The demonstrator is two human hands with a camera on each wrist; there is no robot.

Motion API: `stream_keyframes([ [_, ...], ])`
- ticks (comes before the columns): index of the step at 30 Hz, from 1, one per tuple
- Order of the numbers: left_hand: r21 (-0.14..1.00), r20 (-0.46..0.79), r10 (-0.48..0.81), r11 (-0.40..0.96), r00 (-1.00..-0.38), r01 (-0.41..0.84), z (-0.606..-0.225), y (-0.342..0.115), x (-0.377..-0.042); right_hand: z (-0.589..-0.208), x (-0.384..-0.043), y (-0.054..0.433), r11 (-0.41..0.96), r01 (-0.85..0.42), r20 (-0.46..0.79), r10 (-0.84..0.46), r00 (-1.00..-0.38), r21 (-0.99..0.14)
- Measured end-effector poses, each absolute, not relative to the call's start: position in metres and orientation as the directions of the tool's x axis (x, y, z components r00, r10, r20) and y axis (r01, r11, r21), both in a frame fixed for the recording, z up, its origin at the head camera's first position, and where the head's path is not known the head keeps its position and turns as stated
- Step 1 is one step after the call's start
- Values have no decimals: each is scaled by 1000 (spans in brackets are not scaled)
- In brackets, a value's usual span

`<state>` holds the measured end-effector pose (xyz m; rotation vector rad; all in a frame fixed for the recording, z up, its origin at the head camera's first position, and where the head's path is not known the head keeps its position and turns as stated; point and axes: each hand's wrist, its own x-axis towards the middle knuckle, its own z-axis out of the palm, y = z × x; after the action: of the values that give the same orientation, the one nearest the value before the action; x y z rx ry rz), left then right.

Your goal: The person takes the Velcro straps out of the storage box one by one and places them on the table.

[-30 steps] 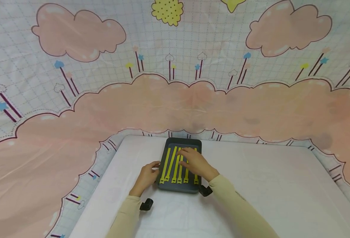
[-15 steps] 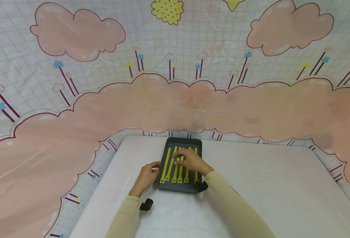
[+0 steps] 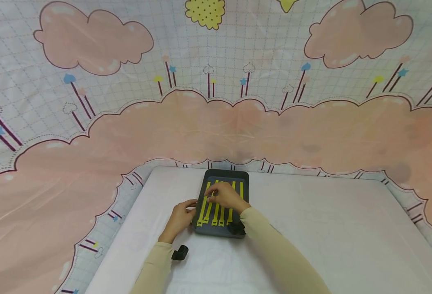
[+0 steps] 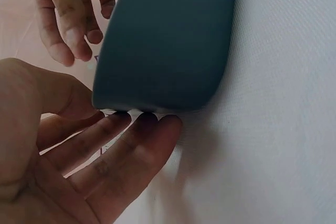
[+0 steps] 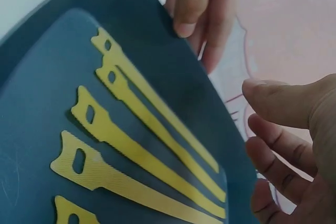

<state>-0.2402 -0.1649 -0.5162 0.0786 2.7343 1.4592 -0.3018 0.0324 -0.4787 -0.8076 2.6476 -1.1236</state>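
Several flat yellow hook-and-loop cable ties (image 3: 202, 216), each with a slotted wide end, lie side by side in a dark blue-grey tray (image 3: 214, 233). My right hand (image 3: 226, 196) hovers over the left part of the tray. In the right wrist view its thumb and fingers stand apart, bent, with nothing between them; slotted tie ends (image 5: 94, 174) are plain there. At the tray's left side is my left hand (image 3: 179, 218), fingertips against the wall. The left wrist view has these fingertips (image 4: 170, 124) touching the tray's outer side (image 4: 168, 40), thumb near the rim.
The tray stands on a white-covered table (image 3: 311, 228) near its back edge. Behind and around hangs a cloth printed with pink clouds (image 3: 98, 45). A black wrist camera (image 3: 180, 252) is by the left sleeve; another (image 3: 237, 228) partly covers the tray's lower right corner.
My right hand has moved left across the tray, from above its middle to above the left ties. The left hand stays at the tray's side. Ties and tray look unmoved.
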Motion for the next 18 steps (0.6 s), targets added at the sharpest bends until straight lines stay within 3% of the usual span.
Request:
stream_keyframes([
  [18,840,11,48,541,-999,35,-516,-166,-238,-498,-306,11,658,-370,-2,-492,-871,-655],
])
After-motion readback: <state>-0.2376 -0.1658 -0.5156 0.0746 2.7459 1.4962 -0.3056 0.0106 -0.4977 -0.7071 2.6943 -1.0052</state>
